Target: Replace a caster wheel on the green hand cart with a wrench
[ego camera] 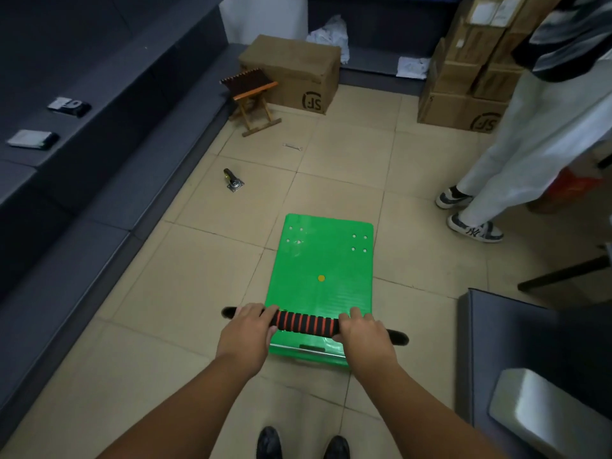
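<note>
Gripping the black foam handle with orange stripes (pixel 308 323) near both ends, our left hand (pixel 250 326) and right hand (pixel 359 329) curl round it, the flat green plastic hand cart (pixel 321 260) lying deck-up on the beige tiled floor (pixel 198 293) just ahead of them. A loose black caster wheel on a steel plate (pixel 232 179) sits well ahead of our left hand, the small silver wrench (pixel 292 147) farther on. We judge the cart stiff and fairly light, the foam grippy; the deck's side edges look best for tipping it over
</note>
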